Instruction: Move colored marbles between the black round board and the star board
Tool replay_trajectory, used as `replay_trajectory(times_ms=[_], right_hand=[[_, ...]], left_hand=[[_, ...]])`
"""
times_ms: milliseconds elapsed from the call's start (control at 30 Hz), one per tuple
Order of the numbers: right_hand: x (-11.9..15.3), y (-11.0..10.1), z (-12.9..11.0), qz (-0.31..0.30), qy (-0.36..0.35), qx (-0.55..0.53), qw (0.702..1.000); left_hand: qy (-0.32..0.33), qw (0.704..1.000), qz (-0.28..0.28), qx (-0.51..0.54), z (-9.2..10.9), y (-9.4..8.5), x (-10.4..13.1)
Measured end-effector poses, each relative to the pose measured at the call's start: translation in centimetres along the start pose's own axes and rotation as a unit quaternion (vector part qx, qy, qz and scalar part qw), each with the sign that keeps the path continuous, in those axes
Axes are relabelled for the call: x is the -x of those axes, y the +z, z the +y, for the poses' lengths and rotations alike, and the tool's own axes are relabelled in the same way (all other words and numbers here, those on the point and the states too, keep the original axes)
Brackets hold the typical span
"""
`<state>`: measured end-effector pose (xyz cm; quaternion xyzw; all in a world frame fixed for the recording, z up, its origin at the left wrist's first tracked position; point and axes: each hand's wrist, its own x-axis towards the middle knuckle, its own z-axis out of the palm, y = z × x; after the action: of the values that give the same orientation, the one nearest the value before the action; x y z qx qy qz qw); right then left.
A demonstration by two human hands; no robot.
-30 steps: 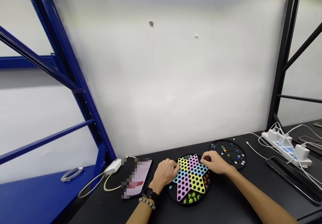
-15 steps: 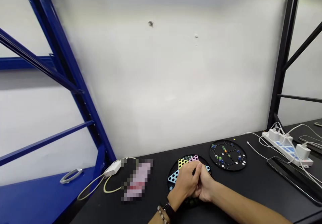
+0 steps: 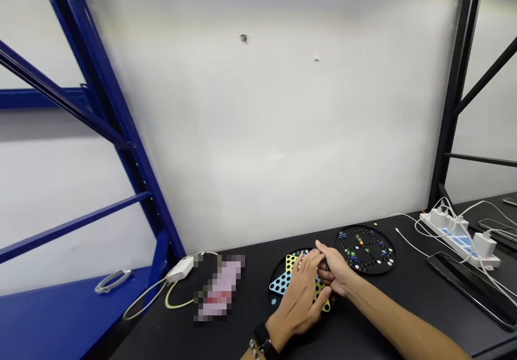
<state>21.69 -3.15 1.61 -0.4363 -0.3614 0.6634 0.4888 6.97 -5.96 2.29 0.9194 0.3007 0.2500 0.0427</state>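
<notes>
Star board (image 3: 283, 283) sits on counter (image 3: 404, 295), 9 o'clock of black marble disc (image 3: 365, 249). Your left hand (image 3: 301, 298) lies flat, fingers spread, over it; right hand (image 3: 337, 274) curled at 3 o'clock edge, grip unclear. Step looks like handling marbles; steady board.

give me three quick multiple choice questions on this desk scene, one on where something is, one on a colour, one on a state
1. Where is the second round black board relative to the star board?
A. to its right
B. to its left
C. stacked on it

2. What colour is the rack frame at left?
A. red
B. blue
C. green

3. How is the left hand placed?
A. raised off the desk
B. resting on the phone
C. lying flat over the star board

Answers:
1 A, it lies right of the star board.
2 B, its beams are blue.
3 C, palm down, beside the right hand.
</notes>
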Motion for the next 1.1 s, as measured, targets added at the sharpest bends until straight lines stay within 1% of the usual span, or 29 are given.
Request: replay_trajectory(times_ms=[33, 67, 100, 133, 167, 200, 233, 267, 300, 333, 400, 467, 600, 667, 700, 800, 867, 900, 933, 1000, 1033, 1100], right_hand=[[-0.3, -0.9, -0.4, 0.035, -0.079, 0.086, 0.993], [-0.6, -1.9, -0.9, 0.081, -0.153, 0.190, 0.966], [-0.8, -3.1, -1.4, 0.129, -0.206, 0.304, 0.921], [-1.0, -4.4, -1.9, 0.165, -0.223, 0.419, 0.865], [-1.2, -5.8, -2.4, 0.200, -0.211, 0.514, 0.807], [-1.3, -7.3, -2.8, 0.223, -0.176, 0.583, 0.761], [-1.5, -8.7, -3.2, 0.234, -0.139, 0.630, 0.727], [-1.5, -10.0, -3.4, 0.243, -0.105, 0.662, 0.701], [-1.6, -11.1, -3.5, 0.248, -0.074, 0.683, 0.683], [-1.7, -12.0, -3.6, 0.255, -0.053, 0.697, 0.668], [-1.8, -13.1, -3.4, 0.269, -0.033, 0.714, 0.645], [-2.0, -13.2, -3.1, 0.277, -0.036, 0.724, 0.631], [-2.0, -12.1, -2.8, 0.276, -0.066, 0.731, 0.620], [-1.9, -11.3, -2.9, 0.267, -0.095, 0.725, 0.628], [-1.7, -10.8, -2.9, 0.256, -0.112, 0.717, 0.638], [-1.0, -8.8, -2.7, 0.186, -0.173, 0.682, 0.686], [-0.4, -7.1, -2.2, 0.116, -0.204, 0.661, 0.713], [-0.1, -6.3, -1.8, 0.077, -0.211, 0.656, 0.720], [0.1, -5.6, -1.5, 0.042, -0.212, 0.657, 0.722], [0.4, -4.4, -0.7, -0.008, -0.204, 0.669, 0.714], [0.5, -4.1, -0.5, -0.021, -0.198, 0.678, 0.707], [0.4, -3.8, -0.2, -0.022, -0.189, 0.693, 0.695]], left_hand=[[-0.004, 1.000, -0.002, -0.006, -0.4, 0.0, 0.1], [-0.013, 1.000, -0.005, -0.014, -0.8, -0.1, 0.1], [-0.028, 0.999, -0.011, -0.025, -1.3, -0.2, 0.2], [-0.046, 0.998, -0.020, -0.036, -1.8, -0.3, 0.3], [-0.069, 0.996, -0.031, -0.047, -2.5, -0.5, 0.5], [-0.093, 0.993, -0.043, -0.054, -3.2, -0.6, 0.7], [-0.115, 0.990, -0.063, -0.058, -3.9, -0.8, 0.8], [-0.140, 0.985, -0.082, -0.060, -4.6, -0.9, 1.0], [-0.158, 0.980, -0.106, -0.060, -5.3, -0.9, 1.1], [-0.166, 0.976, -0.128, -0.060, -5.8, -1.0, 1.2], [-0.171, 0.972, -0.148, -0.067, -6.6, -1.0, 1.3], [-0.169, 0.972, -0.146, -0.076, -6.9, -1.0, 1.3], [-0.173, 0.971, -0.138, -0.093, -6.6, -1.1, 1.1], [-0.173, 0.971, -0.135, -0.096, -6.4, -1.4, 1.0], [-0.172, 0.972, -0.132, -0.093, -6.3, -1.5, 0.9], [-0.171, 0.975, -0.124, -0.065, -6.3, -1.8, 0.8], [-0.177, 0.975, -0.122, -0.047, -6.4, -2.0, 0.7], [-0.180, 0.975, -0.123, -0.042, -6.4, -2.0, 0.7], [-0.182, 0.975, -0.124, -0.041, -6.4, -2.1, 0.7], [-0.182, 0.974, -0.128, -0.048, -6.3, -2.4, 0.7], [-0.181, 0.973, -0.130, -0.055, -6.2, -2.6, 0.7], [-0.186, 0.972, -0.124, -0.073, -5.9, -3.0, 0.6]])
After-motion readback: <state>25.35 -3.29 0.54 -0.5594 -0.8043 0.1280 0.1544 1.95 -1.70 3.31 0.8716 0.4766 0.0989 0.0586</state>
